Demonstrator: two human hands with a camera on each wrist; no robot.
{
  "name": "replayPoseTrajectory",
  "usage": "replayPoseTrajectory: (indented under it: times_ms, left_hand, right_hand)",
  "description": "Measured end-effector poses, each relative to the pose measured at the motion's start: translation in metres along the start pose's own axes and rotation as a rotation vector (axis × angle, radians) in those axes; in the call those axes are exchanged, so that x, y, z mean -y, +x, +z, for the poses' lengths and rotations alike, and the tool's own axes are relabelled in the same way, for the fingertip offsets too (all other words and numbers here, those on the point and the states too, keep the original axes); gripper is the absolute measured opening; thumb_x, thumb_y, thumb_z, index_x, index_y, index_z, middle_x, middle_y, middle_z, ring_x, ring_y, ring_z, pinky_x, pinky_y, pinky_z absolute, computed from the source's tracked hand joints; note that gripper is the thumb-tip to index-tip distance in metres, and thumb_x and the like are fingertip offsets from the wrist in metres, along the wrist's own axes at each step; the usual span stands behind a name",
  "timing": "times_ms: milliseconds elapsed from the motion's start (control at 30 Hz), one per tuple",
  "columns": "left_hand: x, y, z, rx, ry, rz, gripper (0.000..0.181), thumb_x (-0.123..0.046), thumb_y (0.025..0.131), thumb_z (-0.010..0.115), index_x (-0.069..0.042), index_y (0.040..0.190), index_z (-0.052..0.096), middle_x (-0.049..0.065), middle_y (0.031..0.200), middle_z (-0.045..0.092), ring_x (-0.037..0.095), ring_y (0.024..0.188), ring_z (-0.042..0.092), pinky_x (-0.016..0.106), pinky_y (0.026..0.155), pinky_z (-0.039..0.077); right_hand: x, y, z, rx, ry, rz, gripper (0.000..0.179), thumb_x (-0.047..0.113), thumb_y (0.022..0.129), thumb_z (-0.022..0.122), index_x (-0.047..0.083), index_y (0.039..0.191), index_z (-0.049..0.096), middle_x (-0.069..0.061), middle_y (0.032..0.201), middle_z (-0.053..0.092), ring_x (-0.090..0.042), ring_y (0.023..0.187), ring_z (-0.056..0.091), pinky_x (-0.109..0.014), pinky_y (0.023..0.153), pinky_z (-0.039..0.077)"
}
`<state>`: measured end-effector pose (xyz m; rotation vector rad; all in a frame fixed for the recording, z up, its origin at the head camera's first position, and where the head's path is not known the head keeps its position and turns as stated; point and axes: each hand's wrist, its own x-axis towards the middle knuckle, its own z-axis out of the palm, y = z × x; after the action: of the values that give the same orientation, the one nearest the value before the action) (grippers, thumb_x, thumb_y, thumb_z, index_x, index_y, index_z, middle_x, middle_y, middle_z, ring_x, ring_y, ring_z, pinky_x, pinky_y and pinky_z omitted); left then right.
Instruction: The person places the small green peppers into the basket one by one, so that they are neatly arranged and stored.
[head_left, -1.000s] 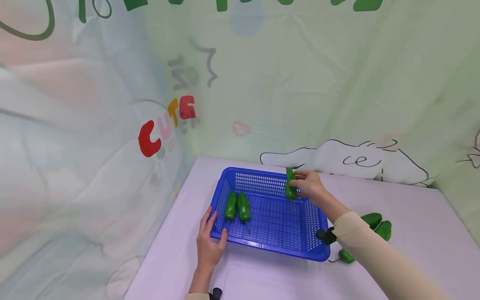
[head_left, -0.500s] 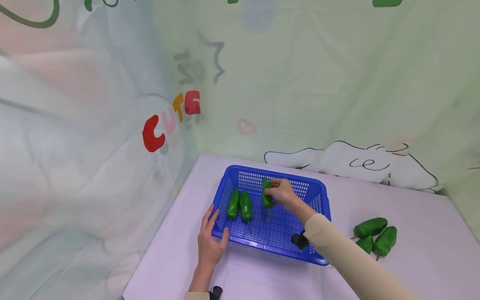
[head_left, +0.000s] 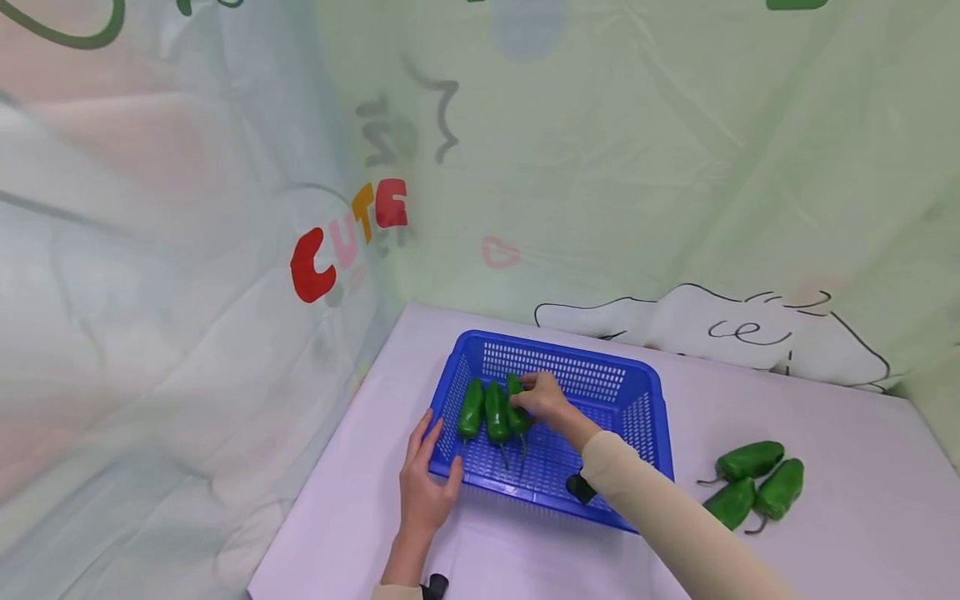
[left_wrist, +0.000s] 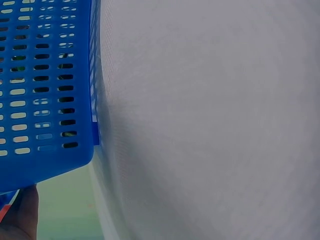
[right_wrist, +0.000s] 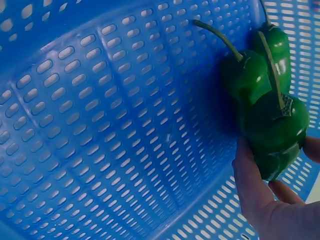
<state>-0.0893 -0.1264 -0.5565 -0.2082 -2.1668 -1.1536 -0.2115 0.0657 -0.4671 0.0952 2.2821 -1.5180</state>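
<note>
A blue plastic basket (head_left: 517,492) with slotted walls stands on the table, holding several green peppers. Two of them, the left pepper (head_left: 471,408) and the middle pepper (head_left: 496,412), lie side by side near its left wall. My right hand (head_left: 543,398) reaches inside and pinches a third green pepper (right_wrist: 277,125) between thumb and fingers, close beside the middle one, stem towards me. My left hand (head_left: 427,492) rests against the front left corner, fingers straight along the left side and thumb at the front rim. In the left wrist view only a digit (left_wrist: 27,212) shows below the rim.
Three more green peppers (head_left: 750,461) lie grouped on the white-covered table (head_left: 832,417) to the right of the basket. Printed cloth walls (head_left: 637,167) close off the back and the left side.
My right hand has carried the pepper from the basket's back right side leftward and down, next to the two peppers inside. The left hand stays at the corner.
</note>
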Motion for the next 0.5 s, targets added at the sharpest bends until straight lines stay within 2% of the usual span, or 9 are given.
replayPoseTrajectory:
  times_ms: [167,367,500]
  left_hand:
    - [-0.001,-0.001,-0.001,0.02,0.001,-0.025,0.06,-0.015,0.08,0.071,0.003,0.135,0.056,0.014,0.148,0.046,0.032,0.134,0.047,0.018,0.112,0.027]
    - [0.002,-0.001,-0.001,0.01,0.005,-0.011,0.06,-0.017,0.08,0.071,0.002,0.134,0.057,0.014,0.147,0.047,0.032,0.133,0.048,0.022,0.112,0.031]
    - [0.003,-0.001,0.0,0.004,0.0,-0.005,0.059,-0.017,0.08,0.07,0.003,0.134,0.057,0.015,0.147,0.047,0.033,0.132,0.048,0.019,0.111,0.03]
  right_hand:
    - [-0.006,0.004,0.003,-0.002,-0.008,0.011,0.057,-0.007,0.086,0.061,-0.017,0.138,0.04,-0.037,0.134,0.046,-0.049,0.118,0.055,-0.05,0.083,0.057]
    - [-0.015,0.011,0.009,-0.001,-0.096,-0.017,0.057,-0.006,0.083,0.063,-0.018,0.135,0.043,-0.037,0.129,0.051,-0.046,0.112,0.059,-0.045,0.083,0.058]
    - [-0.016,0.013,0.011,-0.017,-0.129,-0.036,0.058,-0.007,0.08,0.064,-0.019,0.133,0.044,-0.038,0.125,0.053,-0.045,0.109,0.061,-0.042,0.083,0.058]
